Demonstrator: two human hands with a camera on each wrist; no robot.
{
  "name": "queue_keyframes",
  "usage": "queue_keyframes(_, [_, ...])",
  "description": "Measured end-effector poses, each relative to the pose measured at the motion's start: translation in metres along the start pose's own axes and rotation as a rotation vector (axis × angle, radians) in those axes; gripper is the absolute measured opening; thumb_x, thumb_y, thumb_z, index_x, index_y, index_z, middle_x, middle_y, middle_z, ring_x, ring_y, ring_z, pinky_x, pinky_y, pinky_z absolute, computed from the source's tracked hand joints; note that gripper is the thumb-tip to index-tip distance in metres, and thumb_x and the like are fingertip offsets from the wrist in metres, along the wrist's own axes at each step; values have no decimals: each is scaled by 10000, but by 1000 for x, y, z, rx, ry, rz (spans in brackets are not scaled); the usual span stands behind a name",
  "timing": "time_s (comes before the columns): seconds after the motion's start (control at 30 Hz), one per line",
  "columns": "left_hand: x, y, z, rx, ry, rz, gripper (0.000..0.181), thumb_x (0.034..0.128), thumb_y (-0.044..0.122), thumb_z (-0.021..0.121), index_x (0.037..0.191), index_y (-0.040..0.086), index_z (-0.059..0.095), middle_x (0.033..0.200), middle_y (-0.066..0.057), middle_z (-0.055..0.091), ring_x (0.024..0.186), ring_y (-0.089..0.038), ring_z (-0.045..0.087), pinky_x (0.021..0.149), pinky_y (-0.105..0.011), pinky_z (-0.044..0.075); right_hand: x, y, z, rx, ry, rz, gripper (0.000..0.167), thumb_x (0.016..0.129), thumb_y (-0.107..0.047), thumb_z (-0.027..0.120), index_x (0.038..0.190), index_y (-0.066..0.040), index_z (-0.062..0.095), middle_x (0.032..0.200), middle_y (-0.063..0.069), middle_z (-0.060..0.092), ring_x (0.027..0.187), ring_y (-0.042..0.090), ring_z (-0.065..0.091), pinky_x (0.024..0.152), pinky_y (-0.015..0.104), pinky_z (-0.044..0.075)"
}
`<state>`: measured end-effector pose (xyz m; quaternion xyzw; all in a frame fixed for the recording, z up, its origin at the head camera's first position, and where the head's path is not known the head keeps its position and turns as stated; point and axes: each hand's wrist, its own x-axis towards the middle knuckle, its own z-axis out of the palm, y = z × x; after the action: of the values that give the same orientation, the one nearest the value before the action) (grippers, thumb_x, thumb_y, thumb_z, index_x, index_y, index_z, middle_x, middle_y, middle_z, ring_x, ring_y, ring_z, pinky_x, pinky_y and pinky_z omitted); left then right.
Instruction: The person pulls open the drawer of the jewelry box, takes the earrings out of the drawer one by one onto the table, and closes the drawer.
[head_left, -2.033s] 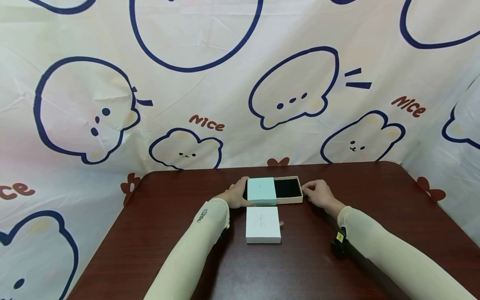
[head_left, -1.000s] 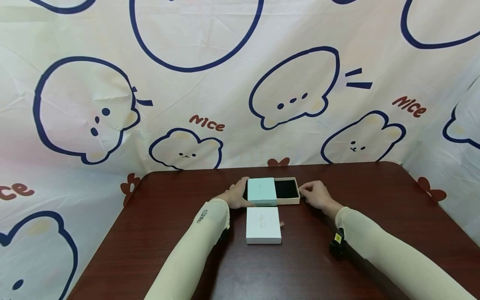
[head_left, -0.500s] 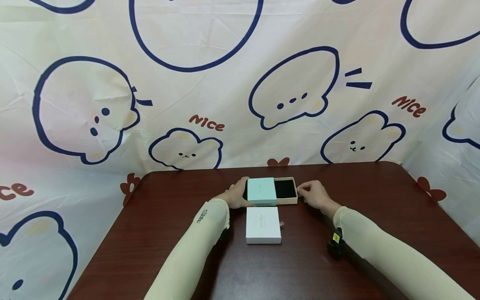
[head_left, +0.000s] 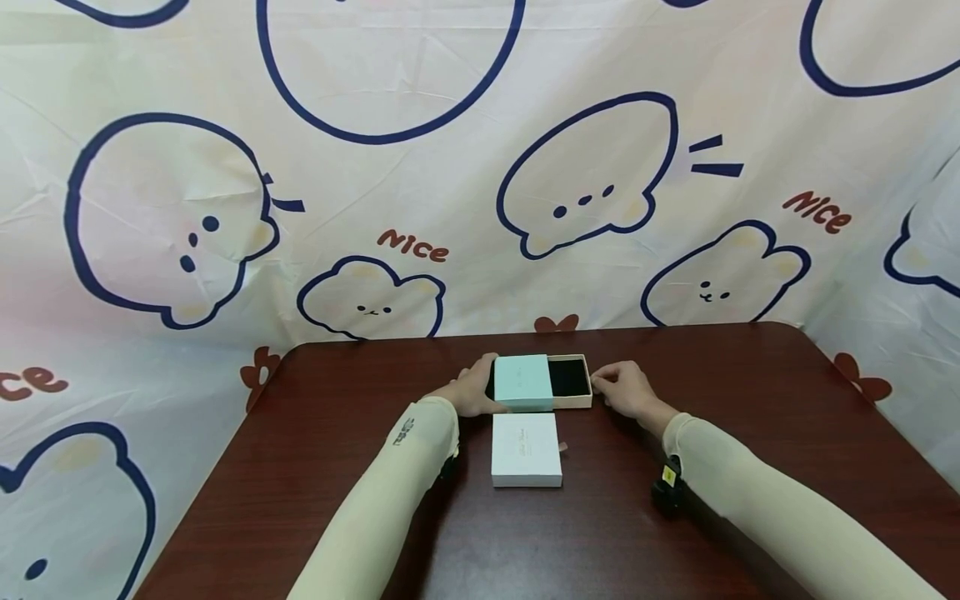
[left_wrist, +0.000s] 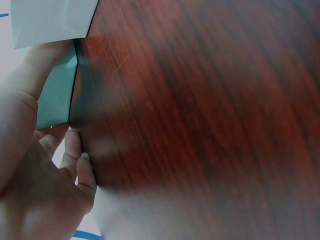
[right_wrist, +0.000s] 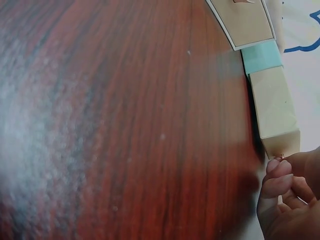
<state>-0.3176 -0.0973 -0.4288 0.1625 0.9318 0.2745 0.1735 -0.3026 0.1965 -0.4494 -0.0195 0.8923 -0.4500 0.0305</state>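
Observation:
A mint-green box sleeve [head_left: 523,382] lies near the table's far edge, its cream drawer [head_left: 573,402] sticking out to the right. Black lining [head_left: 568,377] covers the drawer's inside. My left hand [head_left: 471,390] grips the sleeve at its left end, thumb along the near side; the left wrist view shows the other fingers bent beyond the sleeve's end [left_wrist: 57,100]. At the drawer's right end, my right hand [head_left: 628,390] pinches a small pull tab [right_wrist: 278,156], mostly hidden by the fingertips.
Just in front of the sleeve sits a closed white box [head_left: 525,450] with a ribbon tab [head_left: 563,447] at its right side. Both stand on a dark red-brown wooden table [head_left: 337,467]. A cartoon-printed cloth [head_left: 465,200] hangs behind the far edge.
The drawer has slid left, a bit deeper into the sleeve, and my right hand has moved left with it. My left hand, the sleeve and the white box have stayed put.

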Motion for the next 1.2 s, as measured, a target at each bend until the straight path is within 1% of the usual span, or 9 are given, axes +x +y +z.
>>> queue_keyframes(0.13, [0,0,0,-2,-2,3,1054,876,327,803,1618,94,91,1656,-142,255,1494,-428,263,1193,-633,234,0,-1,-1,1,-4,8,241,1025,-117,563,1099,31,738,907,105,694,644,124,566,591,279,479])
queue_keyframes(0.4, [0,0,-3,7,-4,0,1045,890,324,788,1623,98,78,1664,-139,235,1500,-420,256,1194,-627,238,0,-5,-1,-15,-15,18,249,1029,-108,552,1126,34,733,1015,155,697,708,145,581,627,275,489])
queue_keyframes(0.73, [-1,1,-2,11,-12,4,1053,889,321,789,1623,94,69,1673,-144,216,1509,-434,240,1197,-634,228,1,-5,1,-6,-12,19,246,1029,-116,557,1108,30,739,977,136,699,672,125,573,600,262,483])
queue_keyframes(0.93, [0,0,-1,6,-8,0,1052,887,323,792,1623,98,74,1667,-140,231,1504,-422,252,1194,-627,239,1,-6,3,-14,-12,19,251,1034,-122,550,1113,25,737,1008,153,707,695,132,588,619,265,494])
queue_keyframes(1.03, [0,-1,-1,10,-10,-1,1054,891,326,787,1626,105,65,1677,-136,212,1515,-423,235,1202,-626,228,0,-6,4,-12,-10,20,249,1034,-120,548,1110,23,738,1009,153,708,697,133,591,622,264,497])
queue_keyframes(1.2, [1,0,0,4,-8,0,1056,884,328,795,1624,102,76,1673,-140,221,1511,-429,240,1200,-633,225,0,-6,4,-9,-10,19,249,1034,-119,546,1106,21,740,1003,148,702,702,130,591,622,260,500])
